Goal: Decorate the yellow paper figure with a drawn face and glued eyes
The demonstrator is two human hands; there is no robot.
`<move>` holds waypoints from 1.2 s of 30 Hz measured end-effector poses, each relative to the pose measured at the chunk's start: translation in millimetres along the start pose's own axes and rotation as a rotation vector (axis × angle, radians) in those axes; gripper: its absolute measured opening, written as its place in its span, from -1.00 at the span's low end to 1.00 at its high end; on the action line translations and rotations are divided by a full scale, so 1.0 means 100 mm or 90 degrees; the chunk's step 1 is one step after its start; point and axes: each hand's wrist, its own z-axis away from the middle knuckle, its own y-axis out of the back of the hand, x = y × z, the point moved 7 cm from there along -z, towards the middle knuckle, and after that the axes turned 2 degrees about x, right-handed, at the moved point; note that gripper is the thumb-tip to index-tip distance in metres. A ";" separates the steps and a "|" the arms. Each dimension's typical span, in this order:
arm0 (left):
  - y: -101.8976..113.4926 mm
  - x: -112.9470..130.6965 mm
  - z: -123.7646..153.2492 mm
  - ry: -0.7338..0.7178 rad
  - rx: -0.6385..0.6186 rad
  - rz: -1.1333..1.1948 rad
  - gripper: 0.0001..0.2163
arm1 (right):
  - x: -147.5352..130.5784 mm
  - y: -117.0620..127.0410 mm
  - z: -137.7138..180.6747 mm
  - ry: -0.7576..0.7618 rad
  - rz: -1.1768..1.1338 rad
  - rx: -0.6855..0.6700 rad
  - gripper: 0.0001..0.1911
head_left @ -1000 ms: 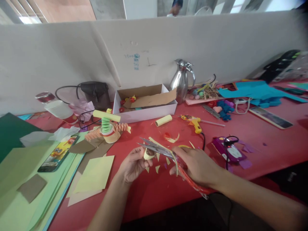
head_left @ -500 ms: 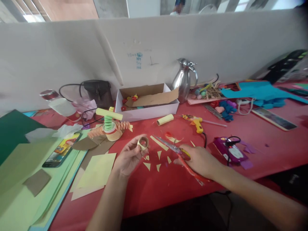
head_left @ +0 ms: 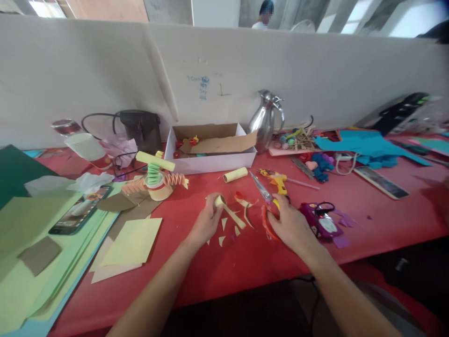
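Note:
My left hand (head_left: 207, 219) is closed around a short yellow paper tube ring (head_left: 220, 201), low over the red table. Beside its fingers lie a pale yellow strip (head_left: 235, 217) and several cut paper scraps (head_left: 222, 240). A curled yellow offcut (head_left: 246, 214) rests between my two hands. My right hand (head_left: 293, 228) grips scissors (head_left: 261, 187) with red and yellow handles. Their blades look closed and point away from me, toward a yellow hot glue gun (head_left: 279, 181). A longer yellow paper tube (head_left: 235, 175) lies beyond my left hand.
A paper figure with coiled arms (head_left: 158, 185) stands at left, near yellow sheets (head_left: 131, 243) and a phone (head_left: 80, 210). At the back are a white box (head_left: 210, 164) and a steel jug (head_left: 263, 121). A purple device (head_left: 321, 222) sits at right, and a person (head_left: 265, 14) is beyond the partition.
My left hand has brought the ring down toward the scraps, near the strip. The scissors have swung from pointing left to pointing away from me. The whole view has shifted slightly.

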 end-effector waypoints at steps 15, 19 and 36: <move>0.17 0.04 0.23 -0.015 0.192 0.165 -0.70 | -0.40 -0.25 0.34 0.124 -0.044 0.062 -0.56; 0.41 0.01 0.22 0.000 0.300 0.230 -0.71 | -0.93 -0.59 0.55 0.169 -0.182 -0.018 -0.35; 0.37 0.28 0.02 0.023 0.088 0.232 -0.72 | -1.44 -0.14 -0.37 0.232 -0.663 0.039 -0.84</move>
